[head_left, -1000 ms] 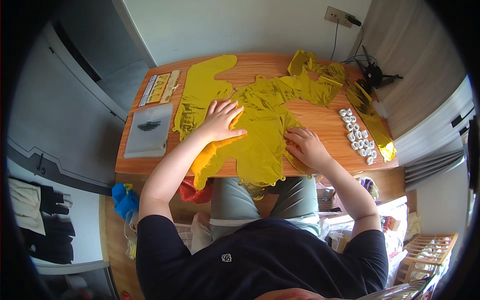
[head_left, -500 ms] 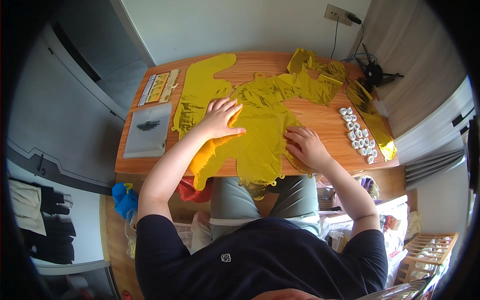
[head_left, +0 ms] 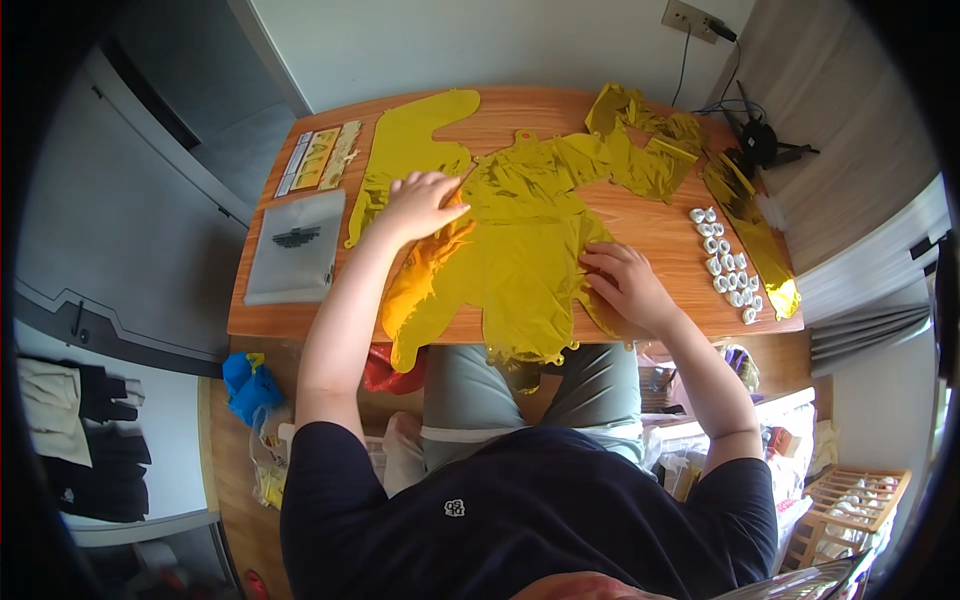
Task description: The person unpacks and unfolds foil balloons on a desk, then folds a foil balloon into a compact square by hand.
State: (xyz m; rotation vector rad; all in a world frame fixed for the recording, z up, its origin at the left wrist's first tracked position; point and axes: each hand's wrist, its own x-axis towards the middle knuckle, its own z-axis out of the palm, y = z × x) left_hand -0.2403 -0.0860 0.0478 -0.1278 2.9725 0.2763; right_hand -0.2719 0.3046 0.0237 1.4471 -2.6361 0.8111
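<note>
A flat, deflated gold foil balloon [head_left: 520, 255] lies across the middle of the wooden table [head_left: 660, 235], its lower edge hanging over the front. My left hand [head_left: 420, 203] presses flat on its upper left part, fingers spread. My right hand [head_left: 622, 283] rests on the balloon's right edge, fingers bent against the foil. Another gold foil shape [head_left: 405, 160] lies just beyond my left hand. More crumpled gold foil pieces [head_left: 640, 140] lie at the back right.
A clear plastic bag [head_left: 297, 248] and a printed card strip [head_left: 318, 160] lie at the table's left. Rows of small white round pieces [head_left: 724, 275] and a gold foil strip [head_left: 752, 230] sit at the right. A black cable device [head_left: 760, 145] sits by the wall.
Both hands stay on the gold balloon with almost no shift; the foil under them has been smoothed slightly.
</note>
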